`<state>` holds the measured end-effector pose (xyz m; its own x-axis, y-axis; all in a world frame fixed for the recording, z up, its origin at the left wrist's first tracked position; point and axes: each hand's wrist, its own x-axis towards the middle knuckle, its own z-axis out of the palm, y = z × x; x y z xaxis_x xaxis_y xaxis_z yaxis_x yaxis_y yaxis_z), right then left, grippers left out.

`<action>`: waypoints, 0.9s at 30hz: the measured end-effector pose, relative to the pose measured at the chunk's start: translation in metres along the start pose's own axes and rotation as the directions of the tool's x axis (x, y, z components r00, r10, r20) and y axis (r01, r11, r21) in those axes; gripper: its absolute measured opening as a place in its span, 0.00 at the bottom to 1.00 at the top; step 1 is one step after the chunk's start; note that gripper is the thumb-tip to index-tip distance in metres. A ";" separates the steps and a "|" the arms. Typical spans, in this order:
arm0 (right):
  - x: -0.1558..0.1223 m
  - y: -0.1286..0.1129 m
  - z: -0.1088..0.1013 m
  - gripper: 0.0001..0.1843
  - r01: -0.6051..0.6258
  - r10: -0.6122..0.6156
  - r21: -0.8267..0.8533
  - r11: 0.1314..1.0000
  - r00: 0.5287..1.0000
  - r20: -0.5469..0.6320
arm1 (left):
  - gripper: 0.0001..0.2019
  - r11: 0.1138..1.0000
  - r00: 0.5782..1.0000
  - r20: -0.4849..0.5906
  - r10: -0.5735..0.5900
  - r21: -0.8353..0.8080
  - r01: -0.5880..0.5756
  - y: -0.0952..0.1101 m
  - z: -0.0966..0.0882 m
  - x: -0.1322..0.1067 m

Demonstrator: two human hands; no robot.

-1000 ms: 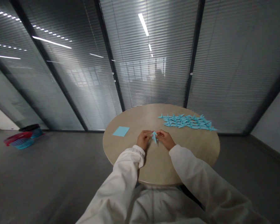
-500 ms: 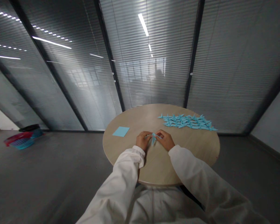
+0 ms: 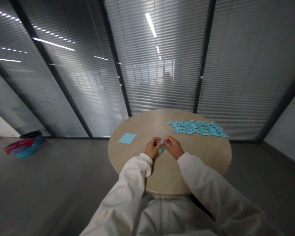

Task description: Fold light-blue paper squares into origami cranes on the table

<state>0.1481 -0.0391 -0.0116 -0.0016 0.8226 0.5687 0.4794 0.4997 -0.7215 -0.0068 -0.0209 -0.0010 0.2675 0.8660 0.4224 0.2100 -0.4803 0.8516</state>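
Note:
My left hand (image 3: 152, 147) and my right hand (image 3: 174, 147) are close together above the near part of the round wooden table (image 3: 206, 160). Between their fingertips they pinch a small folded piece of light blue paper (image 3: 161, 145), its lower point slanting down to the left. Farther left on the table lies a flat square sheet of light blue paper (image 3: 127, 138), untouched. At the far right lies a large group of folded blue paper cranes (image 3: 196, 127), well away from both hands.
Floor-to-ceiling glass panels with slatted blinds (image 3: 157, 75) stand behind the table. On the grey floor at the left are a red and blue plastic basket (image 3: 22, 149) and a dark-lidded container (image 3: 33, 136). White sleeves cover both my forearms.
The folded blue paper has tilted from nearly upright to a flatter slant between my fingers. My hands have drawn slightly closer together.

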 end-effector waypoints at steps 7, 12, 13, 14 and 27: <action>-0.001 0.006 0.000 0.15 -0.032 0.032 -0.012 0.999 0.999 0.002 | 0.13 1.000 1.000 -0.002 -0.004 0.004 0.004 -0.007 -0.001 0.002; -0.003 0.010 0.000 0.12 0.067 -0.066 -0.132 0.989 0.998 0.018 | 0.11 0.999 1.000 -0.015 -0.005 0.044 0.006 -0.004 -0.003 0.001; -0.003 0.010 -0.001 0.11 0.081 -0.076 -0.138 0.987 0.996 0.039 | 0.11 0.998 1.000 -0.020 -0.004 0.057 0.005 -0.003 -0.004 0.000; -0.003 0.009 -0.001 0.10 0.090 -0.081 -0.134 0.987 0.994 0.068 | 0.10 0.998 1.000 -0.027 -0.003 0.069 0.004 -0.002 -0.004 0.000; -0.005 0.001 -0.006 0.07 -0.033 0.048 -0.073 0.997 0.975 0.218 | 0.11 0.981 1.000 0.021 -0.003 0.196 -0.002 0.001 -0.005 0.001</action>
<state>0.1534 -0.0445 -0.0126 -0.1696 0.8849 0.4338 0.5423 0.4513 -0.7087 -0.0108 -0.0198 0.0017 0.2870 0.8641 0.4135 0.3894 -0.4996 0.7738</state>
